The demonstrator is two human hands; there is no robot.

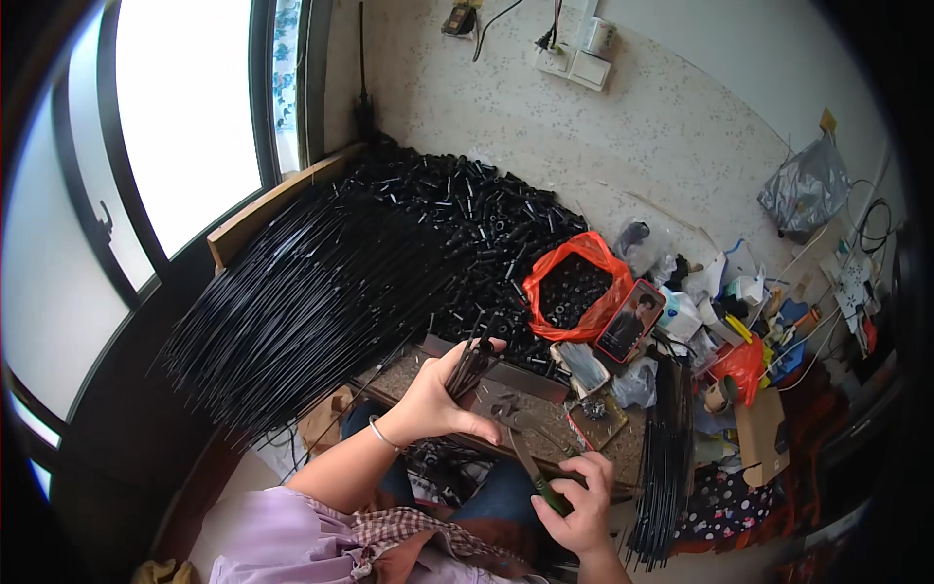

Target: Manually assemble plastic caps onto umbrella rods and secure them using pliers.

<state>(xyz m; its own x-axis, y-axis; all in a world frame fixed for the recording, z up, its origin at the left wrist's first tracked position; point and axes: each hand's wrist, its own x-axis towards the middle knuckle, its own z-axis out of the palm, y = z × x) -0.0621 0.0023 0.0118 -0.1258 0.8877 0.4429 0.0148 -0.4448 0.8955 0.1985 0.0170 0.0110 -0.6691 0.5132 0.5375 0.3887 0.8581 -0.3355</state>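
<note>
My left hand (435, 397) is closed around a small cluster of black tube-like pieces (471, 368), with the thumb stretched out to the right. A pair of pliers with green handles (553, 494) is in my right hand (582, 498), its metal head pointing up and left over the worktable (608, 443). The pliers' head is apart from the black pieces. In front of my left hand lies a heap of short black tubes (486, 219). Long thin black rods (292, 292) spread out in a thick pile to its left.
Beyond the worktable's right part, an orange-red plastic bag (619, 261) holds small black parts. A phone (630, 321) leans beside it. Another bundle of black rods (662, 467) hangs over the right edge. Farther right are cluttered boxes, bags and a cardboard piece (762, 438). A wooden board (282, 202) borders the pile near the window.
</note>
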